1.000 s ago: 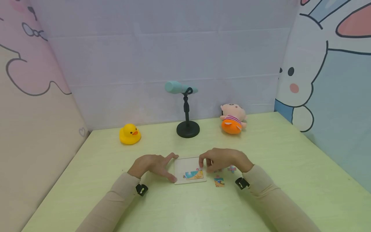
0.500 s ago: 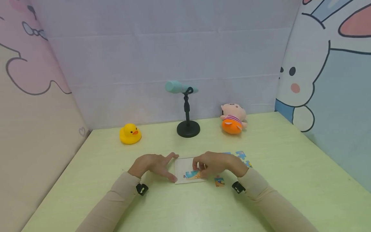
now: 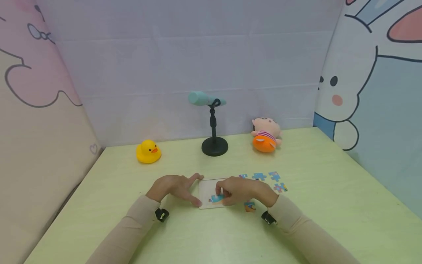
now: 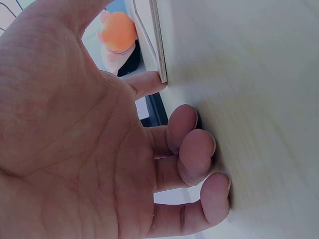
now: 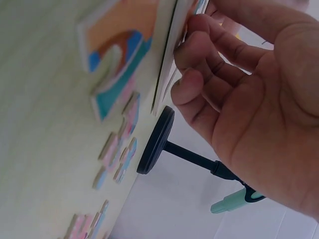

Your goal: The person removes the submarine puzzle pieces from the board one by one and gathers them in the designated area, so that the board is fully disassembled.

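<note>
A thin white puzzle board [image 3: 206, 186] lies on the table with joined beach-scene jigsaw pieces [image 3: 215, 199] at its lower edge. My left hand [image 3: 176, 187] braces the board's left side, forefinger by the upper corner and thumb by the lower one. In the left wrist view, the forefinger meets the board's corner, while the other fingers rest on the tabletop. Over the board, my right hand [image 3: 242, 189] has thumb and forefinger bent around a jigsaw piece, largely hidden beneath them. One loose orange-and-blue piece [image 3: 250, 206] sits just right of the board.
Several loose blue and pink pieces [image 3: 259, 176] lie beyond my right hand. Toward the back stand a yellow rubber duck [image 3: 148, 151], a black stand [image 3: 214, 146] carrying a mint-green cylinder [image 3: 201, 98], and a plush doll [image 3: 266, 135]. A pale curtain backs the table.
From the board's right edge, my right hand has moved left over the joined pieces, uncovering loose pieces behind it. My left hand and the board stay put.
</note>
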Action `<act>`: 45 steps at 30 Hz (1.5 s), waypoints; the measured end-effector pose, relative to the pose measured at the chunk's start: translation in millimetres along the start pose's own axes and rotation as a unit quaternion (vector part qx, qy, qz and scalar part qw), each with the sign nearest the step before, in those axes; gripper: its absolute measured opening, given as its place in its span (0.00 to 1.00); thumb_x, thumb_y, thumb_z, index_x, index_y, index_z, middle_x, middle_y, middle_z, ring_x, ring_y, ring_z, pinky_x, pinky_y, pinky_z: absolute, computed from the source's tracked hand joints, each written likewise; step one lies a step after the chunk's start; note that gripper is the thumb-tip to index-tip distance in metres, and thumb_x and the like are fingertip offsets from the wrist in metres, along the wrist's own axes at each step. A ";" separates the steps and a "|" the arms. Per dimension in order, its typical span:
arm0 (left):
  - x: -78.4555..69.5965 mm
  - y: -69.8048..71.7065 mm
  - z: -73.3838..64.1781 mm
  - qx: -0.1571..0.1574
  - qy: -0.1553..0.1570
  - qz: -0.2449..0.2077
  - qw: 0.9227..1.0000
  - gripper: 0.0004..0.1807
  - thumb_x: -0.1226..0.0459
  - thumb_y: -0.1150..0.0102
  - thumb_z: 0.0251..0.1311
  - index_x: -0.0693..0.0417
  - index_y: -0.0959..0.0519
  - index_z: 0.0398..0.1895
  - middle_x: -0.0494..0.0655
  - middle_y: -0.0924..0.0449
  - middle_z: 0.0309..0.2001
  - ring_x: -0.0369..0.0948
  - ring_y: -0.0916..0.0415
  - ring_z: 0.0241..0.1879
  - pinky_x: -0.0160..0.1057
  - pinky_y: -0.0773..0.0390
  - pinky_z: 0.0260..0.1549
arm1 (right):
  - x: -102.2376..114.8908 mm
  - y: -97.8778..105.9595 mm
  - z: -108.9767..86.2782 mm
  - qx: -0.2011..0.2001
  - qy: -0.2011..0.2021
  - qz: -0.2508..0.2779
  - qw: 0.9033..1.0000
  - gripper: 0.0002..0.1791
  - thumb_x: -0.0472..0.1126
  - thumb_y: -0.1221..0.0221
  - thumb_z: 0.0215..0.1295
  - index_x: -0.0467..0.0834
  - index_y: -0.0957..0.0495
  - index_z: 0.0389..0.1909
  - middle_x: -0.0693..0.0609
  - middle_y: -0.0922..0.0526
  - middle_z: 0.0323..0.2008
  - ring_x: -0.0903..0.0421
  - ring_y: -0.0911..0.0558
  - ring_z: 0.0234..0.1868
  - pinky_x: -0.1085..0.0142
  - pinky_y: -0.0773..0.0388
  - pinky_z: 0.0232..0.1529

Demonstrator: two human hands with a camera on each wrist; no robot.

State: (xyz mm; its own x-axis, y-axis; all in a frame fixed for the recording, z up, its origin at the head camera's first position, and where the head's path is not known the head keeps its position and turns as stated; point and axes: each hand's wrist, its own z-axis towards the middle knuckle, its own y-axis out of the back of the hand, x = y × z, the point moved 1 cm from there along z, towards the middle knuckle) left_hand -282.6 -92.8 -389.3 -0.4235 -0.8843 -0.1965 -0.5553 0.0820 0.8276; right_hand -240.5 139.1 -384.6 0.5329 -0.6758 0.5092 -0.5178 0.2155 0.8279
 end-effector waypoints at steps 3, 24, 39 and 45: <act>-0.6 0.6 -0.3 -0.001 0.000 0.000 1.000 0.52 0.32 0.36 0.51 0.31 0.49 0.75 0.46 0.22 0.41 0.44 0.26 0.41 0.49 0.27 0.45 | 0.2 -3.8 2.0 -0.006 -0.004 -0.003 1.000 0.08 0.36 0.38 0.67 0.44 0.24 0.45 0.57 0.33 0.20 0.63 0.34 0.21 0.71 0.37 0.27; -2.5 4.0 -3.7 0.000 0.001 -0.001 1.000 0.52 0.32 0.36 0.51 0.32 0.49 0.76 0.47 0.22 0.41 0.44 0.26 0.42 0.50 0.27 0.47 | 7.5 -2.6 0.8 -0.018 -0.030 -0.001 0.999 0.09 0.36 0.38 0.67 0.48 0.28 0.42 0.56 0.33 0.19 0.62 0.34 0.20 0.70 0.38 0.25; -0.6 1.0 -0.8 0.003 0.004 0.000 1.000 0.53 0.32 0.35 0.51 0.32 0.49 0.76 0.47 0.21 0.43 0.44 0.26 0.43 0.51 0.27 0.49 | 4.9 0.3 2.2 -0.018 -0.007 0.019 1.000 0.07 0.36 0.39 0.70 0.47 0.29 0.37 0.57 0.32 0.22 0.62 0.32 0.22 0.71 0.36 0.27; -0.4 1.2 -0.2 0.008 0.004 0.000 1.000 0.53 0.32 0.36 0.51 0.33 0.50 0.77 0.47 0.22 0.41 0.45 0.26 0.42 0.51 0.27 0.49 | 4.3 1.4 2.9 -0.025 0.017 0.005 1.000 0.09 0.36 0.39 0.70 0.48 0.29 0.32 0.58 0.32 0.24 0.63 0.31 0.27 0.71 0.34 0.31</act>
State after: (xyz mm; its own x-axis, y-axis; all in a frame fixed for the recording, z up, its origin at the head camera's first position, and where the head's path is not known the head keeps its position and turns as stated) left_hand -283.0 -92.4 -388.1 -0.4177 -0.8883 -0.1911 -0.5665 0.0902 0.8191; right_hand -241.0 134.4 -382.0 0.5506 -0.6488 0.5253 -0.4905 0.2578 0.8325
